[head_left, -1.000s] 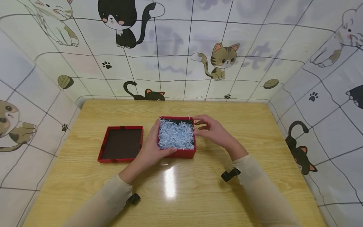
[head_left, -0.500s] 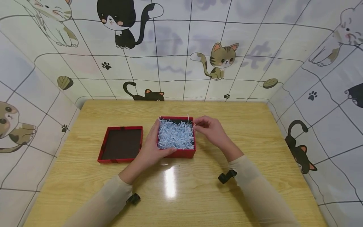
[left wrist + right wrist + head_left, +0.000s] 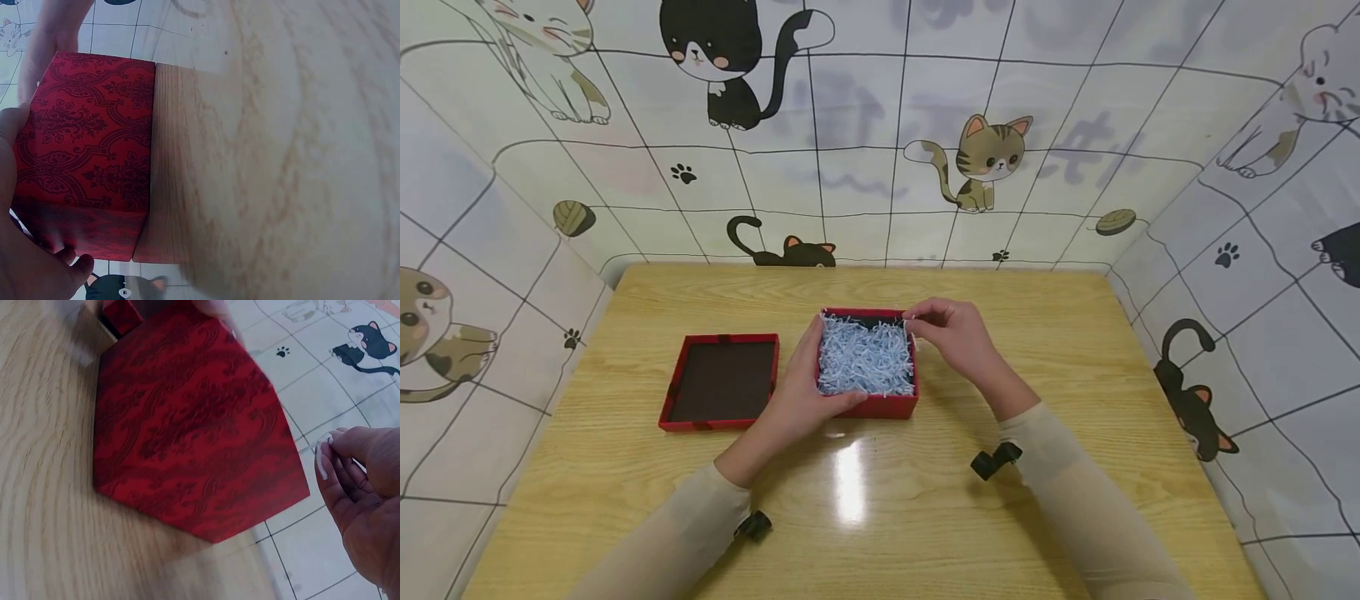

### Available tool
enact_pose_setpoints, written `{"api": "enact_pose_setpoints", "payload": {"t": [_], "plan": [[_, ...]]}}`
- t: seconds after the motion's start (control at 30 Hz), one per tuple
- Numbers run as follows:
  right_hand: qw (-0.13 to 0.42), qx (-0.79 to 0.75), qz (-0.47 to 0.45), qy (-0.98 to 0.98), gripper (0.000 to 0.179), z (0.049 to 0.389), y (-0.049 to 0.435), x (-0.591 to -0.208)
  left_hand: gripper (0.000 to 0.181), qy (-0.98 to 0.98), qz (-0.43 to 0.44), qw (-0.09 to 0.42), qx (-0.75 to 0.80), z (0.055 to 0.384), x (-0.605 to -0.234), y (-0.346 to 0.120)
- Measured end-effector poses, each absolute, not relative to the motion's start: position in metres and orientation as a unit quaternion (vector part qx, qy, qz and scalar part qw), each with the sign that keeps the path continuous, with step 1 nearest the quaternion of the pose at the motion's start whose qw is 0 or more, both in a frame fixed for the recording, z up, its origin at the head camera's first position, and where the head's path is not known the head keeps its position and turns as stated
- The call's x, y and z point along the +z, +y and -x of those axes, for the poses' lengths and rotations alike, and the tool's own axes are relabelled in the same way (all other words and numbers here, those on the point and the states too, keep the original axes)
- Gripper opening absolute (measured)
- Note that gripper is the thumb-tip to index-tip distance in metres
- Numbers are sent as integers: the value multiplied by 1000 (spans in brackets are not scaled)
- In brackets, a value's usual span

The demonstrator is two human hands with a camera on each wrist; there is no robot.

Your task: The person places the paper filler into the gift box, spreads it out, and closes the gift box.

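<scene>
A red box (image 3: 889, 407) with a dark floral pattern stands on the table, filled with pale blue shredded paper (image 3: 865, 357). My left hand (image 3: 797, 398) holds it from the left, thumb along the front wall and fingers on the left side. In the left wrist view the patterned box wall (image 3: 87, 131) shows beside that hand. My right hand (image 3: 957, 335) is at the box's back right corner, thumb and fingertips together. The right wrist view shows it pinching a thin pale paper strip (image 3: 321, 464), apart from the box wall (image 3: 194, 425) there.
A shallow red lid (image 3: 724, 382) lies upside down to the left of the box, its dark inside facing up. The wooden table (image 3: 1045, 333) meets a cat-print covering (image 3: 865, 183) at its back and sides.
My right hand closed its fingertips at the box's right rim, then rose slightly toward the back corner with a paper strip. The left hand and the box have stayed in place.
</scene>
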State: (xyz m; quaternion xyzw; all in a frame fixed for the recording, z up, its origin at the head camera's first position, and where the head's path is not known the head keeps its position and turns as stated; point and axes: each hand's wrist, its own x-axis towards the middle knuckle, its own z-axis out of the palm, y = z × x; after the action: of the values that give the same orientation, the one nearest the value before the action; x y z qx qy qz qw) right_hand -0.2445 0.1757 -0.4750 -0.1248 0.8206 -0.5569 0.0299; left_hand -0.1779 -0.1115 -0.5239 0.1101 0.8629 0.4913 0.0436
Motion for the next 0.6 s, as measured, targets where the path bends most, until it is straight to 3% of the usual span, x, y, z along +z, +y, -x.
{"api": "enact_pose_setpoints", "payload": {"t": [0.37,0.6], "plan": [[64,-534,155,829,15,242,136,-463,133,860,-118,43,494,178,-524,-113],[92,-351,214,907,15,236,107,-467,131,857,-124,40,499,177,-524,-113]]}}
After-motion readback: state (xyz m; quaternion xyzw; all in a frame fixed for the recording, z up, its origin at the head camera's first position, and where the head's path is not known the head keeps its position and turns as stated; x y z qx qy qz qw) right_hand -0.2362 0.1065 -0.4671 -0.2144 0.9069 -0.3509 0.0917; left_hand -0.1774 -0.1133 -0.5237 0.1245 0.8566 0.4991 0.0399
